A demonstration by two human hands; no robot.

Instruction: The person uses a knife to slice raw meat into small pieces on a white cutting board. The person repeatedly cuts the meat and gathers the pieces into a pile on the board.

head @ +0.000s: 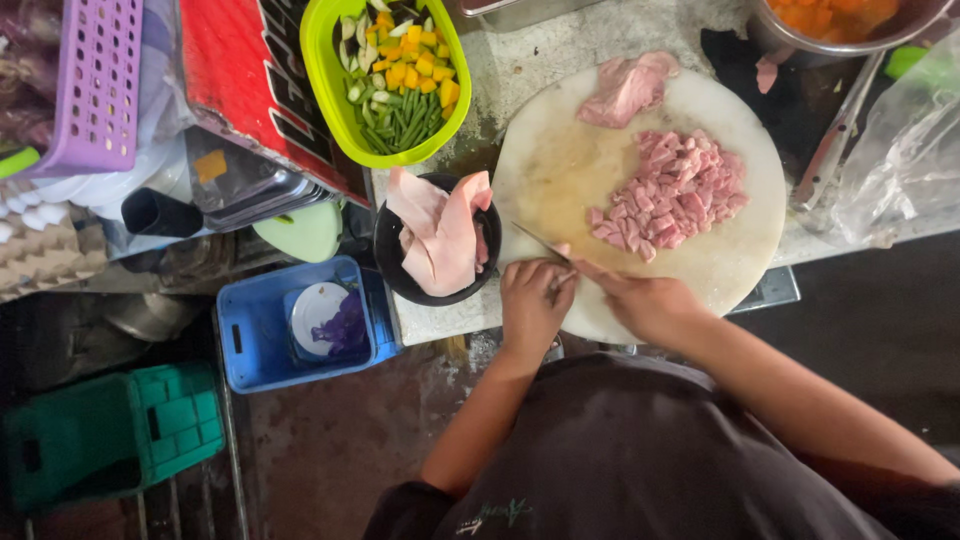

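A round white cutting board (560, 170) lies on the counter. On it sit a pile of diced pink meat (672, 192) and a whole raw piece (625, 88) at the far edge. My left hand (533, 300) rests at the board's near edge, fingers curled against a knife blade (535, 240). My right hand (648, 303) grips the knife's handle beside it. A black bowl (392, 262) with raw meat slabs (440, 230) stands just left of the board.
A green basket (325, 90) of chopped vegetables sits at the back. A metal bowl (790, 42) of orange pieces and a plastic bag (905, 160) are at the right. Below left are a blue crate (250, 345), a green crate (110, 435), egg trays (45, 255) and a purple basket (90, 90).
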